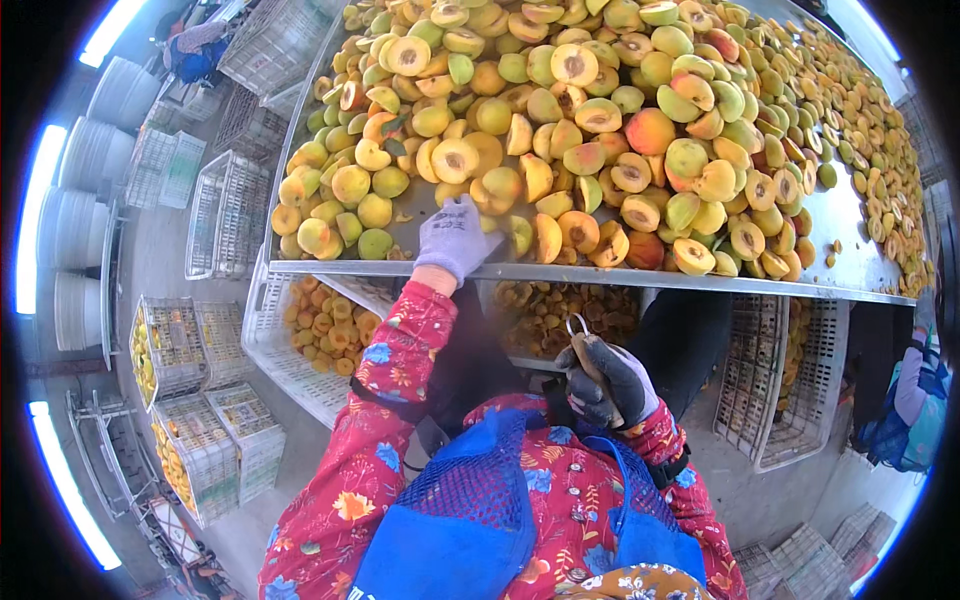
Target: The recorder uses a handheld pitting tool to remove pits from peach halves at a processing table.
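Observation:
My left hand (454,234), in a lilac knit glove, reaches over the metal table's front edge (480,270). Its fingertips are next to peach halves (499,189), but the palm side is hidden, so I cannot tell whether it grips one. Right in front of it, a cut peach half (455,160) shows its stone. In front of my chest, below the table edge, my right hand (619,382), in a glove with a dark palm, is closed around the handle of a pitting tool (592,360). The tool's thin metal loop points up toward the table.
Whole and halved peaches (600,112) heap over the steel table. Under it, a white plastic crate (277,352) holds peach halves, beside a container of dark scraps (562,300). Other crates (780,390) stand right; fruit-filled crates (187,442) stand left. A co-worker's sleeve (911,386) shows at far right.

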Available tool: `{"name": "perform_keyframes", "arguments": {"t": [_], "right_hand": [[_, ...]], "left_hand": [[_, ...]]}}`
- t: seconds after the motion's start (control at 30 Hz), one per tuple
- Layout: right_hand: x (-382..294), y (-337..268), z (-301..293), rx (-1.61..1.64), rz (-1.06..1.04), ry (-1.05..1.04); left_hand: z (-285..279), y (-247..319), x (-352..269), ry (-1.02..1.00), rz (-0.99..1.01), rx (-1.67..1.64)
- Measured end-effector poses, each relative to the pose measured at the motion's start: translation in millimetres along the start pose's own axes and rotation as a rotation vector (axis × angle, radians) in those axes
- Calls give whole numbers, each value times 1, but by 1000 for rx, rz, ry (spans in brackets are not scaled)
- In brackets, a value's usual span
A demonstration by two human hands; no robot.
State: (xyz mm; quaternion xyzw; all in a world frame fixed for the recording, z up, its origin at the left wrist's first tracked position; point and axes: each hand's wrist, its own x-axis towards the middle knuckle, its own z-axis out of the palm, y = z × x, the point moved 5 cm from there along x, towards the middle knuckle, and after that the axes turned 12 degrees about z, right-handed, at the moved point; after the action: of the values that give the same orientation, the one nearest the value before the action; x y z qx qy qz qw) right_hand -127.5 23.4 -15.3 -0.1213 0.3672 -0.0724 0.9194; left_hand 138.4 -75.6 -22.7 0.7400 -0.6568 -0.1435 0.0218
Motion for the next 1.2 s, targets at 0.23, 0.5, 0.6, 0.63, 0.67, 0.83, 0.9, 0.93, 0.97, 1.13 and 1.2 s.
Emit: {"name": "perform_keyframes", "arguments": {"t": [0.23, 0.5, 0.6, 0.63, 0.67, 0.83, 0.9, 0.93, 0.97, 1.13, 1.2], "right_hand": [[-9, -27, 27, -811, -657, 277], [-16, -23, 53, -1295, -734, 533], [-12, -19, 48, -1247, -653, 546], [-11, -18, 47, -1238, -636, 546], [-11, -16, 50, -1325, -739, 513], [10, 6, 24, -887, -469, 161], [10, 7, 21, -428, -127, -13], [2, 3, 28, -215, -22, -114], [-6, -1, 36, -3, 90, -193], [13, 8, 17, -815, -532, 47], [17, 10, 15, -747, -470, -6]], "left_hand": [[-22, 41, -59, 191, 372, -1376], [6, 76, -101, 174, 304, -1271], [-13, 86, -105, 211, 479, -905], [-12, 86, -106, 244, 509, -784], [2, 81, -108, 284, 516, -671], [20, 79, -120, 495, 410, -545], [1, 91, -116, 357, 339, -843], [1, 90, -118, 483, 381, -683], [1, 90, -119, 608, 421, -517], [23, 91, -104, 221, 139, -822], [17, 97, -108, 287, 213, -441]]}}
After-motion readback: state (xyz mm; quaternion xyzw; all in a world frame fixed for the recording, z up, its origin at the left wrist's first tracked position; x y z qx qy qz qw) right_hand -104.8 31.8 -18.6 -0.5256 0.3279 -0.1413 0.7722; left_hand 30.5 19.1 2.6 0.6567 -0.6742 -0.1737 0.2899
